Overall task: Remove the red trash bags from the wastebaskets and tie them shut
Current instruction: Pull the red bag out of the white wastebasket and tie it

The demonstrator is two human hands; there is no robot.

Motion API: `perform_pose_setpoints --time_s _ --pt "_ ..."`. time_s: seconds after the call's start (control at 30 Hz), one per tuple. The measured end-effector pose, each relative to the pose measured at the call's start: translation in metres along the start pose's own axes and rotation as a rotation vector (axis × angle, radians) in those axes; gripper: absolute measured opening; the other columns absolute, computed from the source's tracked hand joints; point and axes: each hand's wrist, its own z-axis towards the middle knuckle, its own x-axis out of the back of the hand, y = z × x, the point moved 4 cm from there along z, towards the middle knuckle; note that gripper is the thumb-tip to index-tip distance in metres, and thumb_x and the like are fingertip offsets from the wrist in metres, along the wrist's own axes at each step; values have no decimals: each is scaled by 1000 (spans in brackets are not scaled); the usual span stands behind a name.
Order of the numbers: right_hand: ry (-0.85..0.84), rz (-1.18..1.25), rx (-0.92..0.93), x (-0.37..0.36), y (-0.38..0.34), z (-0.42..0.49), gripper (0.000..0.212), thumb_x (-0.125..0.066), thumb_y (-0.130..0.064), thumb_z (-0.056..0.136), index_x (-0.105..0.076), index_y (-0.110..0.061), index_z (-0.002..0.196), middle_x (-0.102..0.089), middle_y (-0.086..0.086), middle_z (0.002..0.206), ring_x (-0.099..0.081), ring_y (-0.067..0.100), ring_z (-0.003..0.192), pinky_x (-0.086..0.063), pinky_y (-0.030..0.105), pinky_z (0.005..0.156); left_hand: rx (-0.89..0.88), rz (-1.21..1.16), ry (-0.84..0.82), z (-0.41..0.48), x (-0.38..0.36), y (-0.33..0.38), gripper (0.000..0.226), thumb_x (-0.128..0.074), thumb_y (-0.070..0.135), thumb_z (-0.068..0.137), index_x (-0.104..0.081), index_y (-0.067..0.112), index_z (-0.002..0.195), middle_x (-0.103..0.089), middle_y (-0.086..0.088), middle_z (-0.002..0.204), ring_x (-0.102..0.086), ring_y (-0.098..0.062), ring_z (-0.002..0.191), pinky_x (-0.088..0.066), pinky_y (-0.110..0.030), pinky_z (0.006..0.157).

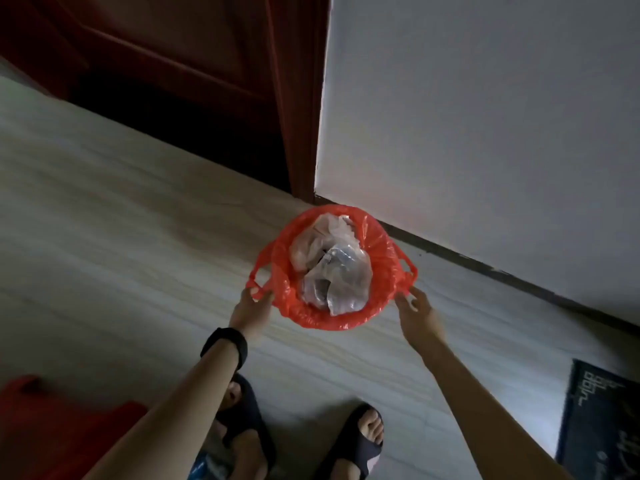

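A red trash bag (384, 258) lines a round wastebasket standing on the floor by the wall corner; the bag covers the basket's rim and hides the basket itself. Crumpled clear and pale plastic waste (329, 265) fills it. My left hand (251, 308) pinches the bag's left handle loop. At the bag's right handle loop, my right hand (417, 311) touches the plastic with fingers spread; whether it grips is unclear.
A white wall (485, 116) with a dark baseboard runs behind the basket, and a dark red door (173, 64) stands to its left. A red object (52, 427) lies at bottom left, a dark mat (602, 420) at bottom right. My feet in dark sandals stand below.
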Motion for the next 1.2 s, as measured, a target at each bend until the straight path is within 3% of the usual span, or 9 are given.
perform_pose_setpoints --time_s 0.1,0.2,0.37,0.47,0.6,0.8,0.87,1.03,1.2 --pt "-11 383 -303 -27 25 47 60 -52 -64 90 -43 -25 135 -50 3 128 -49 29 119 -41 47 104 191 -237 -1 43 -16 -19 65 -49 52 95 -23 23 148 -41 -13 147 -48 -39 126 -42 -52 103" --pt "-72 638 -400 -46 31 77 76 -62 -70 78 -47 -24 137 -53 1 131 -48 24 121 -39 48 100 292 -426 -14 68 -26 -29 65 -48 45 98 -14 29 151 -36 -14 150 -51 -40 124 -41 -56 104" --pt "-6 834 -398 -53 18 99 50 -73 -46 76 -63 -24 120 -69 3 113 -64 20 105 -52 38 92 267 -553 -81 96 -22 -34 35 -55 24 95 -51 8 127 -68 -11 109 -67 -26 92 -53 -45 84" --pt "83 839 -396 -42 14 92 37 -78 -33 74 -67 -19 106 -68 2 90 -63 17 78 -54 31 72 227 -557 -56 89 -10 -29 11 -53 16 95 -63 12 97 -63 -7 95 -61 -21 85 -50 -35 73" --pt "207 845 -390 -25 10 65 17 -76 -18 79 -60 -16 82 -57 5 70 -50 15 57 -45 29 58 166 -463 -73 62 6 -20 14 -55 16 93 -67 19 98 -62 -3 85 -56 -18 75 -48 -30 67" --pt "275 711 -71 -5 -21 16 16 -66 -6 83 -60 -18 74 -57 3 70 -51 19 68 -45 29 63 -143 -331 11 19 28 6 5 -68 21 70 -70 20 74 -70 -1 77 -64 -26 84 -49 -41 79" --pt "258 641 68 -6 -31 1 19 -66 -4 83 -60 -18 72 -56 3 69 -49 20 71 -42 30 64 -230 -332 43 9 31 15 16 -68 28 59 -70 19 73 -72 -3 75 -66 -29 82 -52 -46 80" --pt "132 316 349 -24 -64 -21 7 -71 -10 84 -68 -16 84 -71 3 83 -63 18 80 -48 34 72 -468 -344 60 -15 23 56 22 -67 25 62 -69 7 75 -72 -14 77 -65 -21 72 -48 -35 68" --pt "34 91 652 -49 -89 -34 4 -66 -27 93 -66 -28 88 -71 -8 87 -67 9 82 -54 25 72 -605 -297 -125 -16 4 80 33 -70 37 73 -70 9 90 -74 -12 82 -70 -25 82 -52 -36 80"
